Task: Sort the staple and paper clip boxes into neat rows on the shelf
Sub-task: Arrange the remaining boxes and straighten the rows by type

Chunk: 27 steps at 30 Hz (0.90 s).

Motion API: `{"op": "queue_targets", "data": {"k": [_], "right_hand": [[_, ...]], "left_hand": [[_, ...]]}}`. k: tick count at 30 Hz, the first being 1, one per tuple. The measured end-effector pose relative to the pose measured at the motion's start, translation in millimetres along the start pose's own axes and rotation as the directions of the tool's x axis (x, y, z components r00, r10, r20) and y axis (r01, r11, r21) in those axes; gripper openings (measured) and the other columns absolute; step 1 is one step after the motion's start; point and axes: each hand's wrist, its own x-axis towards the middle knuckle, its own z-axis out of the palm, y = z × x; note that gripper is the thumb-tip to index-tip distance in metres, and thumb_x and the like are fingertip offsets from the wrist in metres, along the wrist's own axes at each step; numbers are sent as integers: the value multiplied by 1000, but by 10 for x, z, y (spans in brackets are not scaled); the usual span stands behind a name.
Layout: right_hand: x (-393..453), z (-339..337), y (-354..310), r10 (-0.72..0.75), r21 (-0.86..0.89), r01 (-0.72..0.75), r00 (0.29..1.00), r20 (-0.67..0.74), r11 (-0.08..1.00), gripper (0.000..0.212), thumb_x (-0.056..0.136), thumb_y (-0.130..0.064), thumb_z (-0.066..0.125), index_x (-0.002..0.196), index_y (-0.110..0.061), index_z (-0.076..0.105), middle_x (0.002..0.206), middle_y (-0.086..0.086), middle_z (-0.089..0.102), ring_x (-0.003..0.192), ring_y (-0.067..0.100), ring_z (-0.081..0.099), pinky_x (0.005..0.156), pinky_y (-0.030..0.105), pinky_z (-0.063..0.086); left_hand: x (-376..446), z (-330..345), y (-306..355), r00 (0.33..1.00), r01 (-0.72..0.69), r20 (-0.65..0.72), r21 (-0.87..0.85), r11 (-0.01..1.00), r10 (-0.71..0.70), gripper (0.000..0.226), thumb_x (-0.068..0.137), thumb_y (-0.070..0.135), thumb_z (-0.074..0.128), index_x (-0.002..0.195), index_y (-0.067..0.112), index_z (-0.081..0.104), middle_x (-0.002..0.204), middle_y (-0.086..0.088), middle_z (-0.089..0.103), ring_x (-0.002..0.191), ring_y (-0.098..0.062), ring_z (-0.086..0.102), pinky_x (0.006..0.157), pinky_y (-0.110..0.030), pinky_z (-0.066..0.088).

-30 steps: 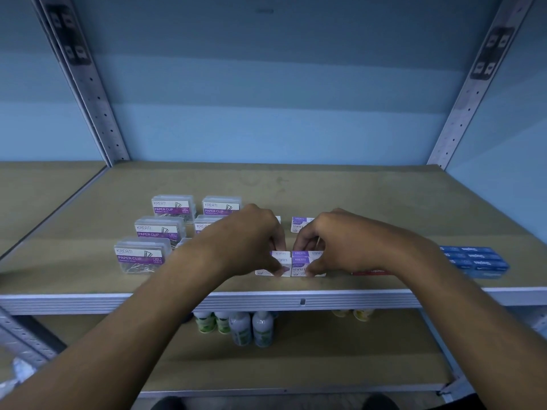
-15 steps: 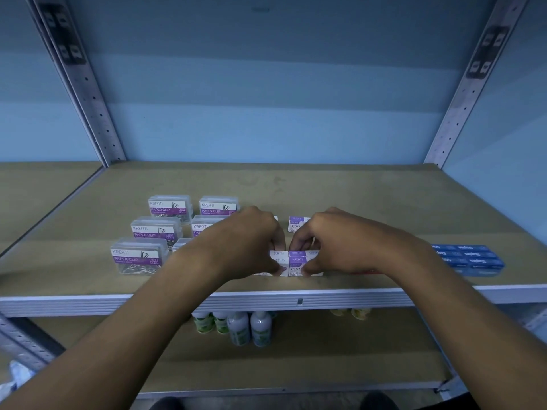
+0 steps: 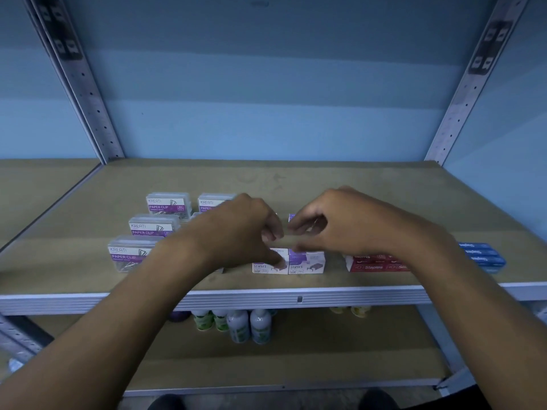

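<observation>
Two white-and-purple staple boxes, the left one and the right one, stand side by side near the front of the shelf. My left hand hovers over the left box with loosely curled fingers, its thumb tip down at that box's top corner. My right hand hangs just above the right box, fingers relaxed and holding nothing. Clear paper clip boxes stand in rows at the left: front, middle, back, and one more partly behind my left hand. Another purple box peeks out between my hands.
Red staple boxes lie right of the purple pair, and blue boxes sit at the far right. The metal shelf lip runs along the front. Small bottles stand on the lower shelf. Perforated uprights frame both sides.
Both hands have let go of the two staple boxes and risen above them. The boxes stay side by side, and the red boxes have come into view.
</observation>
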Motion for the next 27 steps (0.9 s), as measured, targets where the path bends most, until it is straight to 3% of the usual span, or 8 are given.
{"op": "queue_targets", "data": {"k": [3,5,10,15,22,27], "right_hand": [[58,-50,113,24,36,-18,984,-177,999,23,87,-32,73,110,-31,77,99,-18,75,87,-8,65,87,18,52],[128,-9,189,52,38,-45,976,-211,998,27,88,-29,73,114,-32,75,105,-16,73,88,-5,63,86,18,50],[322,145,295,69,9,-69,981,-181,998,40,88,-29,74,127,-32,67,125,-11,68,109,7,61,93,25,48],[447,244,333,77,-15,-81,984,-161,997,37,90,-25,72,126,-32,67,123,-8,67,106,8,58,94,31,51],[499,320,355,53,-64,-63,989,-138,996,25,90,-19,67,109,-32,74,110,-4,69,104,13,57,90,35,54],[437,260,330,35,-29,-39,989,-145,999,24,89,-16,68,106,-31,76,101,-8,71,85,-1,54,78,21,49]], "left_hand": [[51,-83,-75,990,4,-144,-17,1000,-6,25,78,48,74,96,30,76,90,17,72,80,1,60,80,-27,53],[109,-75,-124,979,13,-204,13,1000,-10,16,84,38,71,97,30,76,92,14,73,80,-2,60,80,-28,53],[295,37,-192,986,23,-167,104,994,-5,32,88,29,69,120,29,68,118,10,70,109,-13,60,91,-30,50],[445,129,-209,991,38,-130,169,985,-16,39,91,29,65,130,29,61,131,8,63,124,-15,50,97,-29,42],[490,203,-267,995,43,-100,155,987,-28,27,89,25,64,115,31,68,118,5,65,114,-16,53,89,-30,45],[459,142,-217,992,5,-123,111,994,8,23,88,23,67,109,30,71,110,7,70,106,-14,56,87,-29,47]]}}
